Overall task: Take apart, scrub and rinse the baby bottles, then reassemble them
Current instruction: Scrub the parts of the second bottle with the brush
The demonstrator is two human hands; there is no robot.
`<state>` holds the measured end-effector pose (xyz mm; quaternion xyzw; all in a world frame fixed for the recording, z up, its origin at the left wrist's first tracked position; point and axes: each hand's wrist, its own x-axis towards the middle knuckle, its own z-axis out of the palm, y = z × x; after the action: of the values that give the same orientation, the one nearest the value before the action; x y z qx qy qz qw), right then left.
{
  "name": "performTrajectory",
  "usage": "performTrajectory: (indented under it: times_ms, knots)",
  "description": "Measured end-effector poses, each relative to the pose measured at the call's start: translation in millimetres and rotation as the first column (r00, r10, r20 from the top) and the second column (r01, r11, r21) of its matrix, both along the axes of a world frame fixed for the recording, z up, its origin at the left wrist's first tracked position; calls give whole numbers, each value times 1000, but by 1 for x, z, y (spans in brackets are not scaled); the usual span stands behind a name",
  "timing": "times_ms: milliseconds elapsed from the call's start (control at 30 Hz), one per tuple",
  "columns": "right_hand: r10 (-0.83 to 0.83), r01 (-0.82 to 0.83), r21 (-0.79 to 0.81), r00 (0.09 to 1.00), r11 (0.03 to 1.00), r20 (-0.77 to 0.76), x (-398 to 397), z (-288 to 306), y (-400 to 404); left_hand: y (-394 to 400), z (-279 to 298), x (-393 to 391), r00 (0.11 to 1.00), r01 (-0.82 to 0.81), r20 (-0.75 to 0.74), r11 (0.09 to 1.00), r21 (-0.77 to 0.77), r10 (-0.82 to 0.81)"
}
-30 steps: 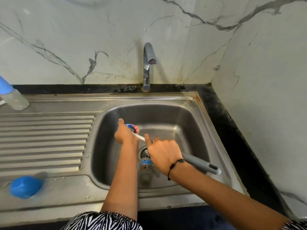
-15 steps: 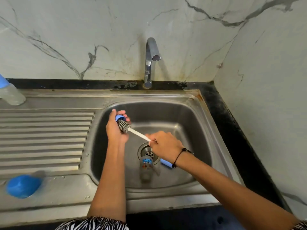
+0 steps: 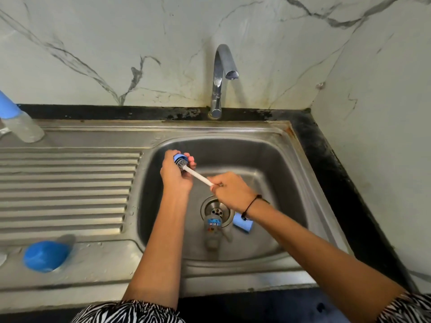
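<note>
Left hand [image 3: 175, 174] clenches a blue bottle collar [image 3: 179, 157] at the basin's ten o'clock; right hand [image 3: 229, 191] grips the brush [image 3: 198, 175]. I judge wet fingers could drop the collar toward the drain [image 3: 216, 209].

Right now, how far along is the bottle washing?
Partly done: one bottle lies apart in the sink. The left hand holds a blue ring while the right hand scrubs it with the brush. The faucet is dry, so rinsing and reassembly remain.
</note>
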<state>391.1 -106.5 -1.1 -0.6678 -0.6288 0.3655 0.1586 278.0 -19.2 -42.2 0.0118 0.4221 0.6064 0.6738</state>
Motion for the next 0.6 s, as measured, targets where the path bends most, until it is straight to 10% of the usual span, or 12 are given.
performTrajectory:
  times_ms: [67, 133, 200, 300, 600]
  knots:
    - [-227, 123, -285, 901, 951, -370, 4, -1, -3, -1, -5, -1, 998, 4, 69, 1000, 6, -5]
    - [-305, 133, -396, 859, 909, -412, 5, -3, -9, -1, -9, 3, 999, -36, -14, 999, -36, 36]
    - [-88, 69, -174, 990, 982, -108, 5, -6, -15, -1, -19, 4, 969, -101, -231, 993, -58, 85]
    - [107, -174, 77, 839, 982, 533, 11, -13, -24, 6, -43, 2, 797, -111, -603, 990, -87, 36]
    - [64, -39, -57, 823, 998, 565, 38, -38, -17, 5, -74, -6, 627, 433, -451, 765, -476, -635]
